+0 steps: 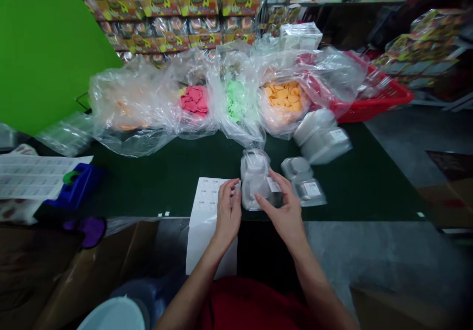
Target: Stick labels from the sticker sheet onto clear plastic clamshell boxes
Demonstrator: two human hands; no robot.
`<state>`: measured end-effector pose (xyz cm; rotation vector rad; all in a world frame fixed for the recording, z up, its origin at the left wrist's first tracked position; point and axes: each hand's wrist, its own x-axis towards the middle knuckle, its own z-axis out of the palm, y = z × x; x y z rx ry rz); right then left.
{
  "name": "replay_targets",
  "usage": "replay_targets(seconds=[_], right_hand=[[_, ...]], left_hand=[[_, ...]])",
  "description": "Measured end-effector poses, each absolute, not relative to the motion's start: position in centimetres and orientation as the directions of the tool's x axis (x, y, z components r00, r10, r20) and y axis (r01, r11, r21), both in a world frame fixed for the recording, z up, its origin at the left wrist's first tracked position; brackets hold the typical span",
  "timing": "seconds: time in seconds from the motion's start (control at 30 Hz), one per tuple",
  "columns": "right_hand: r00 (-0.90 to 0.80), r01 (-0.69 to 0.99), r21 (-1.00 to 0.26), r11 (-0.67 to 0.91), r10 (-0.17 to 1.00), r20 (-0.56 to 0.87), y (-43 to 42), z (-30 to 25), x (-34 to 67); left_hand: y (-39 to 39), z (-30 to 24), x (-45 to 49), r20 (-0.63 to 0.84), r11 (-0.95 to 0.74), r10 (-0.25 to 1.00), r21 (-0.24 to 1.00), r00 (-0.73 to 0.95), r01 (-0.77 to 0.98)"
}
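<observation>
A clear plastic clamshell box (254,165) with two rounded compartments lies on the dark green table in front of me. My right hand (284,204) grips its right side, thumb and forefinger set apart on the lid by a white printed label (273,184). Close to the box's left edge is my left hand (229,209), thumb and fingertips drawn together; anything pinched there is too small to name. Under and beside that hand, a sheet of white labels (207,221) hangs over the table's front edge. Another labelled clamshell box (303,181) rests just right of my right hand.
Stacked clamshell boxes (321,138) stand at the back right, near a red basket (384,101). Plastic bags of pink pieces (194,99), green pieces (234,101) and orange pieces (284,96) line the back. A blue tray (79,187) with label sheets lies left.
</observation>
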<state>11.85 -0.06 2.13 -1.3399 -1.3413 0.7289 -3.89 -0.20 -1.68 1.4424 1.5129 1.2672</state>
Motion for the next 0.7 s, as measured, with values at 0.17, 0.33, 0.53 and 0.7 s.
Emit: replay_targets(seconds=[0.17, 0.33, 0.53, 0.7], right_hand=[[0.28, 0.471, -0.835, 0.286, 0.849, 0.449, -0.2, 2.6, 16.4], [0.251, 0.713, -0.694, 0.103, 0.886, 0.389, 0.7, -2.1, 23.3], [0.208, 0.743, -0.669, 0.002, 0.95, 0.234, 0.5, -3.7, 25.1], [0.242, 0.481, -0.875, -0.052, 0.967, 0.076, -4.5, -0.5, 20.1]], left_hand=[[0.0, -2.2, -5.1, 0.188, -0.109, 0.966, 0.919, -0.18, 0.379], [0.0, -3.0, -7.5, 0.222, -0.1, 0.951, 0.879, -0.214, 0.465], [-1.3, -3.8, -11.0, 0.211, -0.037, 0.941, 0.841, -0.265, 0.54], [-2.6, -5.3, -14.2, 0.214, -0.037, 0.961, 0.727, -0.174, 0.686]])
